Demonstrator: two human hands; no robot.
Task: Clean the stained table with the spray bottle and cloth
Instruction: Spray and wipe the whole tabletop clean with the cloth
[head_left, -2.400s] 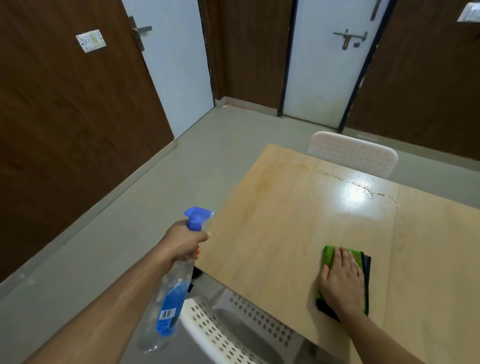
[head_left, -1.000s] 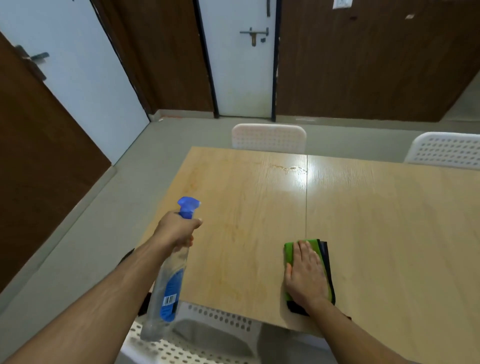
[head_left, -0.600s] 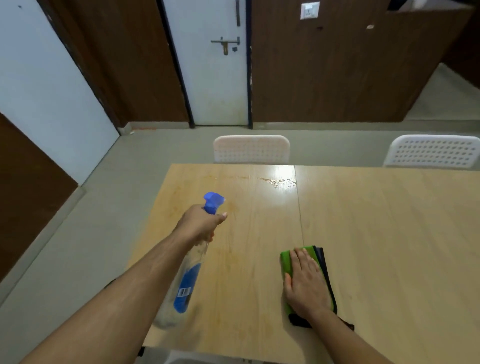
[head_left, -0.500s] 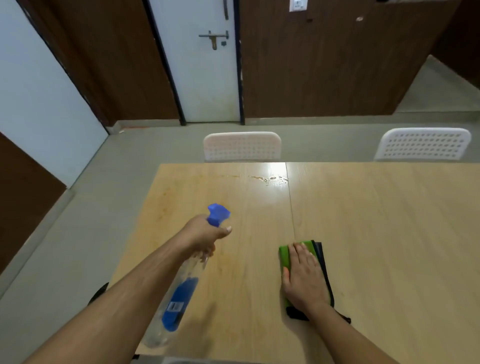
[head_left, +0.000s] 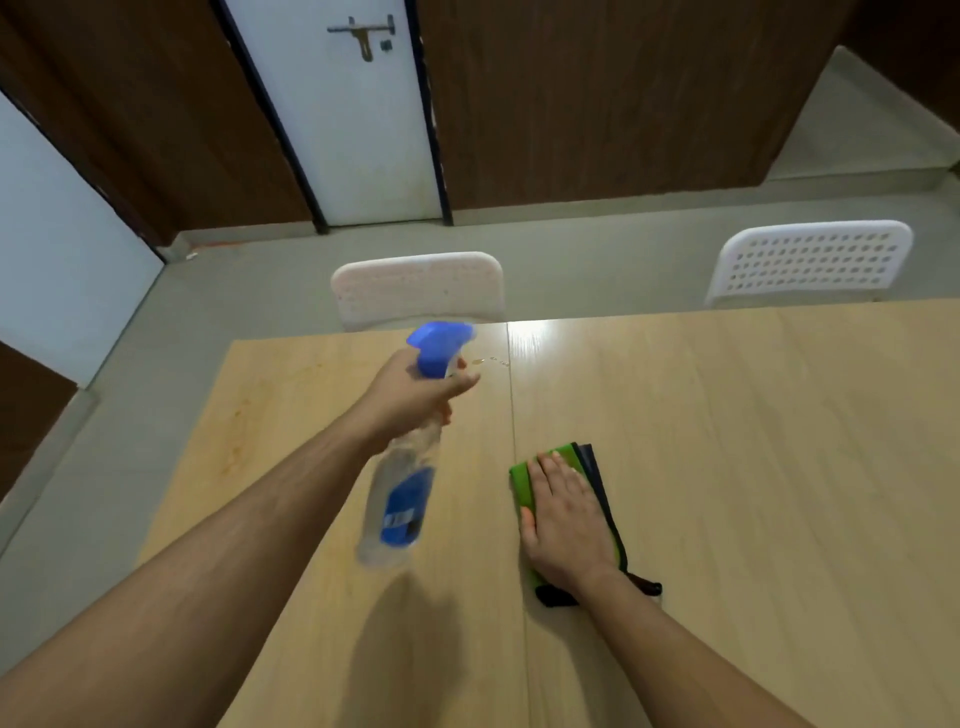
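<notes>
Brown wall panels and a white door (head_left: 358, 109) stand behind a pale wooden tabletop (head_left: 727, 441) with two white chairs (head_left: 418, 288) at its far edge. The left hand (head_left: 410, 397) holds its grip clamped round the neck of the spray bottle (head_left: 410, 462), raised above the tabletop. Its long axis tilts away from the person, blue nozzle pointing toward the far edge, where droplets (head_left: 488, 360) glisten. The right hand (head_left: 563, 517) lies flat, fingers straight, pressing the folded green cloth (head_left: 522, 486) on the tabletop. Spraying appears to be the step in hand; next, aiming at the brownish stains (head_left: 239, 410) to the left, then wiping.
</notes>
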